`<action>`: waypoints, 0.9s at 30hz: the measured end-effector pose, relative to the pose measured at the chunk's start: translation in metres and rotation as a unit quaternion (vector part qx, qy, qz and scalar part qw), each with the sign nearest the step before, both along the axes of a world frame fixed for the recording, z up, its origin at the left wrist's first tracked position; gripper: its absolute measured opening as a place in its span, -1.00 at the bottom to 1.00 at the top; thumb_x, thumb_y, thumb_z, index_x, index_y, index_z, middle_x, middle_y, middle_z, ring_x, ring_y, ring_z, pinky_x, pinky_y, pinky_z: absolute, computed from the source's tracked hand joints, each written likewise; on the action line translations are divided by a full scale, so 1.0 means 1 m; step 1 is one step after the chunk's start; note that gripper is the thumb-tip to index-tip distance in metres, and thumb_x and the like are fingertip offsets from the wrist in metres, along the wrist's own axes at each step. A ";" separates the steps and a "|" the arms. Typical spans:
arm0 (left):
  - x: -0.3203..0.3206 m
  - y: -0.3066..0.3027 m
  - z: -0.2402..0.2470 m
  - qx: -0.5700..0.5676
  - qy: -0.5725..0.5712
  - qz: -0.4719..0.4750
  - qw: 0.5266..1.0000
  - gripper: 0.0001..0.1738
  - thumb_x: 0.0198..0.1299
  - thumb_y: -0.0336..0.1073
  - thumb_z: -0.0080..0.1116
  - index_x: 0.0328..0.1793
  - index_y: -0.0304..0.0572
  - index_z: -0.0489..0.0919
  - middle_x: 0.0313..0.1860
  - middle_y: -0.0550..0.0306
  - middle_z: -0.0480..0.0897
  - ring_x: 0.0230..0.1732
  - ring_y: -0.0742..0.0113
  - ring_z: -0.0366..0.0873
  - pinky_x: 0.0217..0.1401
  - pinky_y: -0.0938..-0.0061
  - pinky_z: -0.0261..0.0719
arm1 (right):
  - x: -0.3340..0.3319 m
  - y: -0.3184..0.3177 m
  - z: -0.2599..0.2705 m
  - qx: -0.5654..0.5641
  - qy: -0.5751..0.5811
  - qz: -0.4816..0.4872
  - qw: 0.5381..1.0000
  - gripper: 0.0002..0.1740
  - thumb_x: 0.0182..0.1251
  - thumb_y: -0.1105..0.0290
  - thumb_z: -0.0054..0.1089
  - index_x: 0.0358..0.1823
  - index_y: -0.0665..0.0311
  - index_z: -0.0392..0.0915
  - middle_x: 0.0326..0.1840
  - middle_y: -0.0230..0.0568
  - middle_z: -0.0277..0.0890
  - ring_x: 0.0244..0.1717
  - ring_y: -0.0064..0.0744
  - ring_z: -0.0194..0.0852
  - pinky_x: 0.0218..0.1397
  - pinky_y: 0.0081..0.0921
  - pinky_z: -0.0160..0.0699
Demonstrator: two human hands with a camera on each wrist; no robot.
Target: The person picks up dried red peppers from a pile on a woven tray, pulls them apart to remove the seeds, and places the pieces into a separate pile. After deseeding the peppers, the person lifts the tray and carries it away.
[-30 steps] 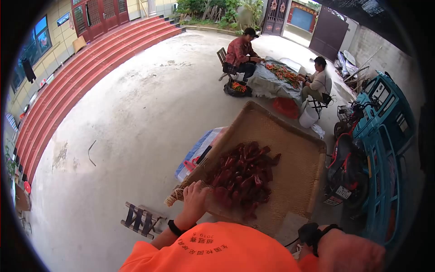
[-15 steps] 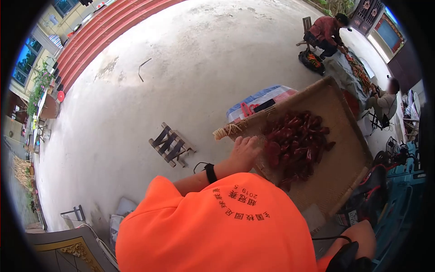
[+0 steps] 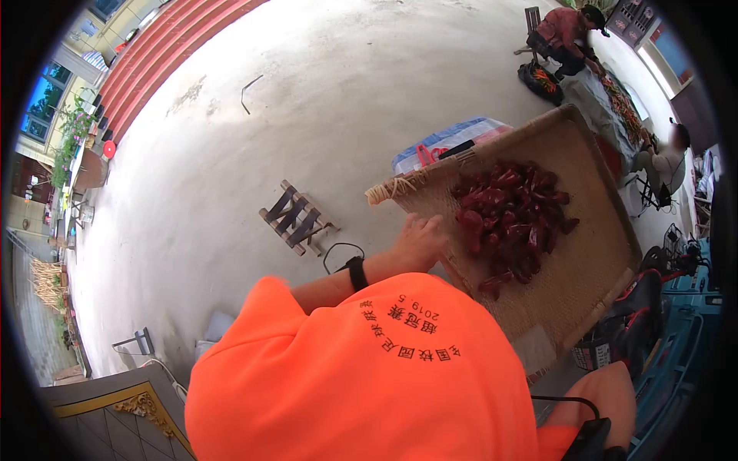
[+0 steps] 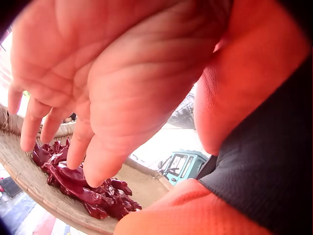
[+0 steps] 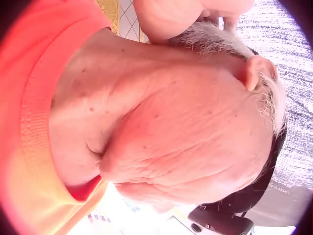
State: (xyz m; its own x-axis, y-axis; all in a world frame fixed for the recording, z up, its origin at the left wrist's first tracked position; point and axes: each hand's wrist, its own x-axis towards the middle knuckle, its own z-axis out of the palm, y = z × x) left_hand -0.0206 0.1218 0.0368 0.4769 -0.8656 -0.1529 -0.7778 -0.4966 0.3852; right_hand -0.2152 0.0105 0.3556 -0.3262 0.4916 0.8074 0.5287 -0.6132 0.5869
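A square woven bamboo tray (image 3: 553,315) carries a heap of dark red, glossy peppers (image 3: 511,215). My left hand (image 3: 421,238) lies at the tray's near left edge, beside the peppers. In the left wrist view, the fingers of that left hand (image 4: 98,73) hang down loosely in front of the peppers (image 4: 93,191), holding nothing. My right arm (image 3: 596,392) is bent up at the lower right of the head view. In the right wrist view, my right hand (image 5: 190,17) is at the back of my neck (image 5: 98,98), by the hair; its fingers are mostly hidden.
A folding stool (image 3: 296,219) stands left of the tray. A striped bag (image 3: 453,138) lies at the tray's far side. Two people sit by a sheet (image 3: 592,115) spread with peppers. A blue three-wheeled vehicle (image 3: 676,338) is at the right, red steps (image 3: 177,54) far left.
The head view has swung left and down, so the tray appears farther right. My left hand stays at the tray's edge. The right forearm has lifted out toward the head.
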 end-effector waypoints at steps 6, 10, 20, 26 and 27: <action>-0.006 0.003 0.005 0.029 -0.024 -0.047 0.998 -0.48 0.06 -0.22 0.38 0.20 0.07 0.56 0.46 -0.06 0.28 0.42 0.01 0.32 0.52 -0.09 0.06 | -0.012 -0.002 0.005 0.006 0.003 -0.019 1.000 -0.79 0.49 0.27 0.01 -0.11 0.28 0.43 -0.04 -0.23 0.37 -0.01 -0.34 0.36 0.11 -0.38 0.35; -0.009 0.013 0.009 0.029 -0.030 -0.064 0.997 -0.50 0.07 -0.23 0.37 0.19 0.04 0.55 0.48 -0.06 0.27 0.43 0.03 0.31 0.52 -0.07 0.07 | -0.016 0.002 0.002 0.015 0.001 -0.021 1.000 -0.79 0.48 0.27 0.02 -0.16 0.29 0.43 -0.09 -0.23 0.37 -0.05 -0.36 0.37 0.07 -0.40 0.36; 0.009 0.043 0.018 -0.007 -0.026 -0.103 0.994 -0.58 0.16 -0.27 0.29 0.16 -0.02 0.55 0.44 -0.08 0.32 0.34 -0.02 0.41 0.38 0.03 0.32 | -0.015 0.017 0.003 0.018 0.003 -0.041 0.999 -0.78 0.46 0.27 0.04 -0.27 0.30 0.43 -0.21 -0.26 0.37 -0.15 -0.40 0.39 -0.04 -0.46 0.38; 0.048 0.052 0.019 0.043 0.218 -0.181 0.958 -0.70 0.29 -0.25 0.16 0.13 -0.11 0.57 0.25 -0.11 0.49 0.16 -0.03 0.56 0.10 0.21 0.57 | 0.017 0.038 -0.002 0.018 0.016 -0.085 0.996 -0.75 0.44 0.28 0.05 -0.33 0.31 0.43 -0.28 -0.27 0.37 -0.21 -0.43 0.40 -0.10 -0.49 0.40; 0.061 0.054 0.013 0.045 0.224 -0.223 0.948 -0.70 0.32 -0.24 0.14 0.12 -0.13 0.57 0.18 -0.11 0.55 0.13 -0.02 0.58 0.07 0.22 0.58 | 0.026 0.043 -0.003 0.018 0.016 -0.093 0.995 -0.75 0.44 0.28 0.05 -0.34 0.31 0.43 -0.29 -0.27 0.37 -0.22 -0.44 0.40 -0.11 -0.50 0.40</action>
